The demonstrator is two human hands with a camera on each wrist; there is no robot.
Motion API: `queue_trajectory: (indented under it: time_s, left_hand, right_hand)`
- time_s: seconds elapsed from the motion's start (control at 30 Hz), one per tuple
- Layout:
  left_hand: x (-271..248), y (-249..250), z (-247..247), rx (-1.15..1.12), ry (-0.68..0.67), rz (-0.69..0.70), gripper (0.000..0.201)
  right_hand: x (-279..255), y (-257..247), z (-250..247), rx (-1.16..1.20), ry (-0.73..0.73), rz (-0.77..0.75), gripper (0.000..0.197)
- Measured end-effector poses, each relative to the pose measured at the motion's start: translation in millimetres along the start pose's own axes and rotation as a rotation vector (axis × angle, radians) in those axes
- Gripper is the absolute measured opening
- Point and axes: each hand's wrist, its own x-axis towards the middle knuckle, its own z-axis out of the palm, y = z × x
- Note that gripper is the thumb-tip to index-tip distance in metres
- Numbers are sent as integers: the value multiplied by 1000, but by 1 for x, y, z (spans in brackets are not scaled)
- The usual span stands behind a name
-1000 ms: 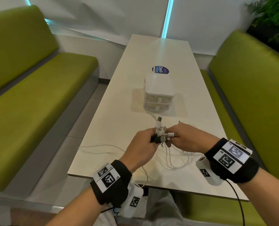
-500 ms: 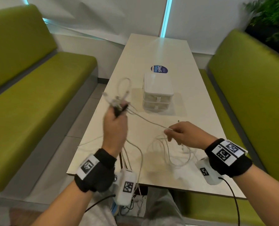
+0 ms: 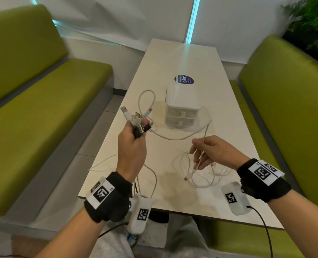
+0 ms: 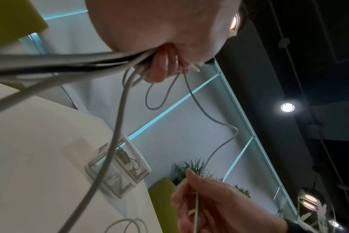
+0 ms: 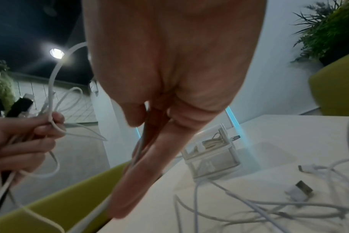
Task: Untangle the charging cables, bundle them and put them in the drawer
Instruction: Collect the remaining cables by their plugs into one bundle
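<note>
Green benches (image 3: 33,118) flank the white table (image 3: 182,58) I'm working over, and I judge I'm mid-untangling: my left hand (image 3: 131,146) is raised, fist closed round a cluster of cable plugs (image 3: 136,118). One white cable (image 3: 173,137) sags across to my right hand (image 3: 212,151), which pinches it loosely above the tangled loops (image 3: 197,170) near the table's edge. Next I'd draw that strand free before bundling; the small white drawer unit (image 3: 182,107) waits mid-table with both drawers closed.

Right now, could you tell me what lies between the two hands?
In the head view, a white cable sags from the left hand to the right hand, above the bare table.
</note>
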Motion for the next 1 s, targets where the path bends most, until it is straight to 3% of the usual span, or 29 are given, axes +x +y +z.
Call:
queue_trajectory:
  time_s: [0.13, 0.2, 0.3, 0.47, 0.63, 0.77, 0.87, 1.0]
  left_hand:
    - [0, 2, -5, 101, -176, -19, 19]
    - [-1, 3, -12, 110, -329, -12, 26]
    - [-2, 2, -22, 105, -540, -77, 32]
    - [-3, 6, -25, 104, -791, -137, 23]
    - [-5, 8, -23, 108, -836, -142, 25]
    - [-6, 8, -21, 99, -844, -142, 31]
    - [-7, 9, -21, 49, -853, -150, 24]
    - [-6, 8, -20, 66, -821, -125, 25]
  right_hand:
    - [-10, -2, 13, 19, -239, 63, 38]
    - [-13, 6, 28, -167, -424, 79, 27]
    - [-14, 23, 46, -527, -649, 85, 41]
    - [-6, 29, 49, -957, -497, -78, 44]
    - [0, 24, 39, -946, -340, -28, 50]
    - [-2, 20, 43, -805, -407, 21, 36]
    - [-5, 23, 52, -808, -471, 57, 34]
    - [-5, 21, 52, -795, -396, 40, 29]
